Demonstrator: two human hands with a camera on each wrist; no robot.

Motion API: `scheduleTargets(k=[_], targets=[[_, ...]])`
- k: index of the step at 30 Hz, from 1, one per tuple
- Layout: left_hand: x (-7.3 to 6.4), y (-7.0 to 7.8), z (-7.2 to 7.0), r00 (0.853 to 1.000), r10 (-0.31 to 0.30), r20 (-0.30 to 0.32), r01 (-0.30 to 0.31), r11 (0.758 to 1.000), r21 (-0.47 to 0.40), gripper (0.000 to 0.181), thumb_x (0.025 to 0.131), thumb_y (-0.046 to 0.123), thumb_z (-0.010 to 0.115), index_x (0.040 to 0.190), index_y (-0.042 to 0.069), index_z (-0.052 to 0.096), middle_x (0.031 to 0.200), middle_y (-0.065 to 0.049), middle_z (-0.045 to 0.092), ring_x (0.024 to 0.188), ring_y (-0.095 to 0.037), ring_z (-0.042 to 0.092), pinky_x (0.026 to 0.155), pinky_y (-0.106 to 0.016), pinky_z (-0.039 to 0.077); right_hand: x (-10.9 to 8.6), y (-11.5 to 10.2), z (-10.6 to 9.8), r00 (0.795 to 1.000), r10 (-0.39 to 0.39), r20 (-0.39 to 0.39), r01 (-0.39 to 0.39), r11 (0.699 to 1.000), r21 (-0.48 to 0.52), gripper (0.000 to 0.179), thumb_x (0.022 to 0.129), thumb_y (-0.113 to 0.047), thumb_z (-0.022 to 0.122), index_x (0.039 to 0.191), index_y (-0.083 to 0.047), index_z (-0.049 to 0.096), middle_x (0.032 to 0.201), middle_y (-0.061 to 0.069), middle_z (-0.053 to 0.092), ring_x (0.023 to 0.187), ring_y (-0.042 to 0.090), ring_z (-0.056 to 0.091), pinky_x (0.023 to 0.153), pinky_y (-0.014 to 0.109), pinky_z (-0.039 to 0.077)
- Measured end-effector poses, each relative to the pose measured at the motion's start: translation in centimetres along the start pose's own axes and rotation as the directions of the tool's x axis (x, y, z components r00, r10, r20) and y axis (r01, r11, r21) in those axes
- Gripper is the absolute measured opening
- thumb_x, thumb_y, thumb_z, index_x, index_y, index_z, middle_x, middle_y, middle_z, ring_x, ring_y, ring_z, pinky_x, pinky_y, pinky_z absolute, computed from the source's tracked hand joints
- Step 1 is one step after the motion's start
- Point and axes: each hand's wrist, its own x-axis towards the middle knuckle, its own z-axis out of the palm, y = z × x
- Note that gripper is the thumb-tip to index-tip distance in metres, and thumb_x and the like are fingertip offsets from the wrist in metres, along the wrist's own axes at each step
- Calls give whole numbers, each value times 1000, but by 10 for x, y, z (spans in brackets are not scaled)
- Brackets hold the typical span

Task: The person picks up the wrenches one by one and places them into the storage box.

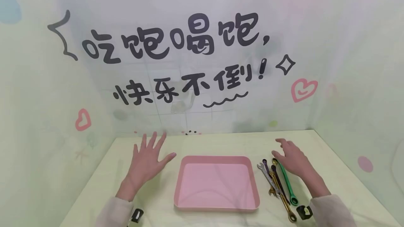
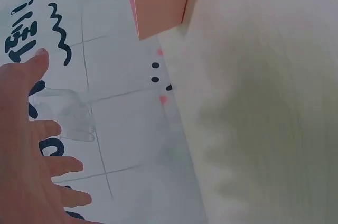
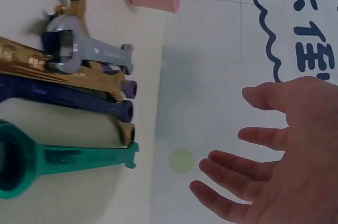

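To the left of a pink tray, my left hand hovers over the table with fingers spread and nothing held. My right hand is above the table on the other side, fingers loosely extended, also holding nothing. Below and beside it lies a pile of wrenches: a green wrench on the outside, a silver wrench toward the tray, plus gold and dark purple ones overlapping between. In the right wrist view the green wrench lies apart from the fingers. The tray's inside shows no objects.
The pale table is enclosed by a back wall with black lettering and by side walls left and right. Each wrist wears a dark strap with a small device.
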Motion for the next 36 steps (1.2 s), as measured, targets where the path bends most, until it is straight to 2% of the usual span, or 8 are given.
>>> scheduleTargets(k=[4,7,13,18,25,30,33,36], targets=[[-12,9,11,999,-29,41,34,990,-139,90,90,76,43,156,17,33,157,-20,37,143,-48,34,109,-74,37,-6,9,15,998,51,40,-52,998,25,58,98,-31,56,138,9,45,117,32,61,100,42,64,72,52,58],[-18,16,18,989,-81,126,114,952,-285,88,90,72,49,152,11,39,147,-21,48,128,-42,54,97,-61,55,-11,15,23,989,125,83,-127,992,24,55,97,-30,57,133,11,49,111,29,65,91,34,66,67,44,57],[-23,32,34,924,-167,345,342,766,-545,73,92,47,66,146,4,45,108,-13,66,66,-21,66,53,-31,60,-20,25,29,953,268,144,-271,963,-2,58,91,-39,66,124,8,54,109,26,66,80,24,61,60,35,51],[-29,36,44,896,-94,434,385,651,-654,61,95,23,63,146,-1,41,103,-15,62,59,-19,66,47,-35,62,-23,28,29,943,298,151,-298,954,-25,48,86,-29,71,117,5,56,103,23,67,74,23,57,56,33,47],[-32,40,48,899,-20,438,357,615,-703,56,93,7,55,146,-4,39,108,-20,58,61,-19,66,48,-38,63,-21,30,29,932,334,143,-338,941,5,36,84,-17,69,110,8,63,90,16,65,66,20,56,51,28,45],[-33,41,48,895,-10,447,359,609,-707,56,93,7,54,146,-3,40,108,-20,57,62,-19,66,47,-39,63,-23,33,29,939,327,107,-334,941,56,13,81,-14,64,78,-2,64,61,1,52,52,14,48,44,25,39],[-34,41,48,895,-6,446,356,611,-707,56,93,8,54,146,-2,39,108,-19,57,63,-19,66,47,-39,63,-24,33,27,940,330,89,-336,940,64,20,81,-14,61,63,-9,53,54,-3,38,49,12,41,44,23,33],[-34,41,49,893,-3,450,357,612,-706,56,93,8,55,146,-1,39,108,-19,57,63,-19,66,47,-39,63,-23,30,22,945,320,64,-324,944,63,16,82,-13,61,72,0,63,61,5,54,52,13,47,44,24,39]])
